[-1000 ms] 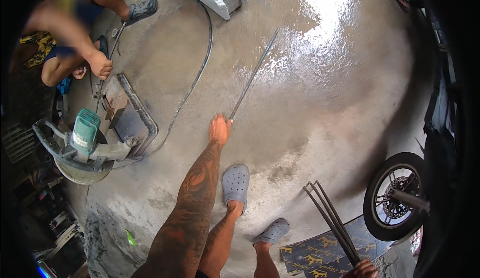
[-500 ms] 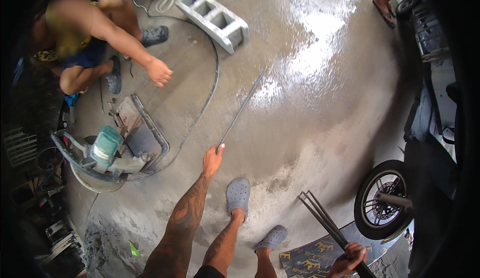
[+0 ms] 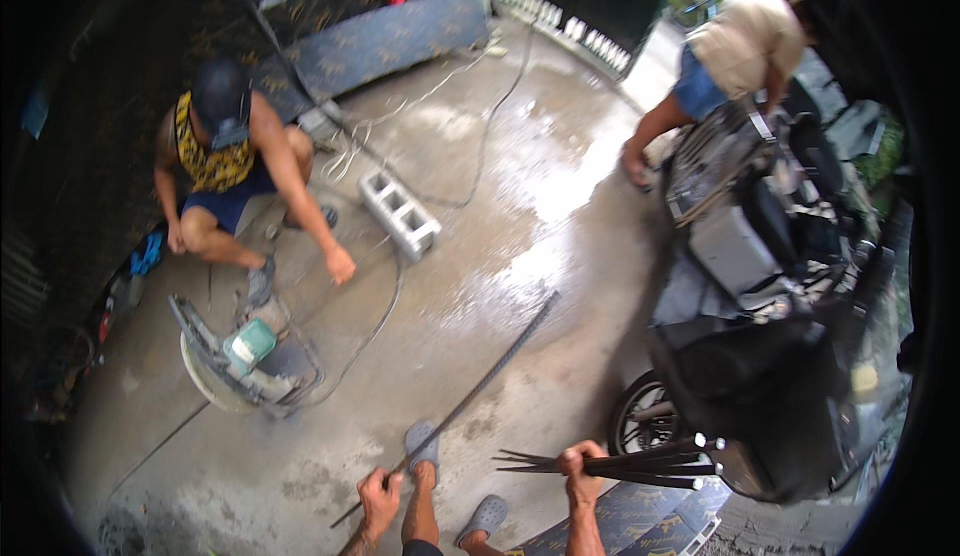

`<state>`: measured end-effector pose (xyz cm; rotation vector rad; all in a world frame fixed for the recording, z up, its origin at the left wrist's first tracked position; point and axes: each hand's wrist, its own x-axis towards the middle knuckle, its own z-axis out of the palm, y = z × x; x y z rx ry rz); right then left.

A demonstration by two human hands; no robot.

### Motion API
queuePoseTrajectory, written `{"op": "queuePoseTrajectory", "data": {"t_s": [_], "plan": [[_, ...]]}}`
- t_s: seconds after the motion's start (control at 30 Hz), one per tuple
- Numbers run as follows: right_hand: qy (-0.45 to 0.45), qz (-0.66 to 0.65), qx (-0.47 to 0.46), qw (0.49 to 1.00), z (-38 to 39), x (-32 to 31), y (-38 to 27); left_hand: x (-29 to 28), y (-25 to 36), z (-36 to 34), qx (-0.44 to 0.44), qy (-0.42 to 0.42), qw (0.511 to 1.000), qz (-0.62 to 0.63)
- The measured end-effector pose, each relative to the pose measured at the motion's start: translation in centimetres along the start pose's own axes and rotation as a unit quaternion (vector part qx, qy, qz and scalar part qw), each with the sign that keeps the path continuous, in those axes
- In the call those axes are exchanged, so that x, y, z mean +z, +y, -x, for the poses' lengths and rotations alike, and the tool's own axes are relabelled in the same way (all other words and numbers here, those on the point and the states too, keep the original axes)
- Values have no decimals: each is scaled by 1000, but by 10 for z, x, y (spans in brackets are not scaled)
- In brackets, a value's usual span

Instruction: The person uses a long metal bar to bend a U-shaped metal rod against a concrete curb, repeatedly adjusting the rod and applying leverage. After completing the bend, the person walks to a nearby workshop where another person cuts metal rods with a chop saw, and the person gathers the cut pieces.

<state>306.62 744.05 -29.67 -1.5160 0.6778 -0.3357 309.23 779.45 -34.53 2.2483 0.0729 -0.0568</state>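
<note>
My left hand (image 3: pixel 379 498) is closed around a long ribbed steel bar (image 3: pixel 497 368), low in the view. The bar slants up to the right across the wet concrete, and a shorter end sticks out below my fist. In my right hand (image 3: pixel 580 459) is a bundle of several thin dark rods (image 3: pixel 650 472), held nearly level, their pale cut ends to the right. Left of my hands stands a cut-off saw (image 3: pixel 250 346) with a green motor housing. Behind it a co-worker (image 3: pixel 225 161) squats, one arm stretched out above the saw.
A hollow concrete block (image 3: pixel 400 214) lies beyond the saw, near a dark cable (image 3: pixel 372 336). A loaded motorcycle (image 3: pixel 740 356) stands at right, with another person (image 3: pixel 745 46) bending over it. Dark printed boards (image 3: pixel 380 48) lie at the back; another printed board (image 3: pixel 625 516) is near my feet.
My view has tilted up, showing the gate and the person at right. The left hand's bar has drawn closer to me; the right hand has lifted the rod bundle and turned it level.
</note>
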Motion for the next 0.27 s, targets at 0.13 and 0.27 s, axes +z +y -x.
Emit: {"op": "queuePoseTrajectory", "data": {"t_s": [0.13, 0.27], "plan": [[-41, -124, -6, 991, 51, -2, -100, -10, 109, 34, 88, 46, 989, 106], [-50, -275, -57, 958, 109, -8, -210, -27, 200, 59, 190, 49, 966, 169]]}}
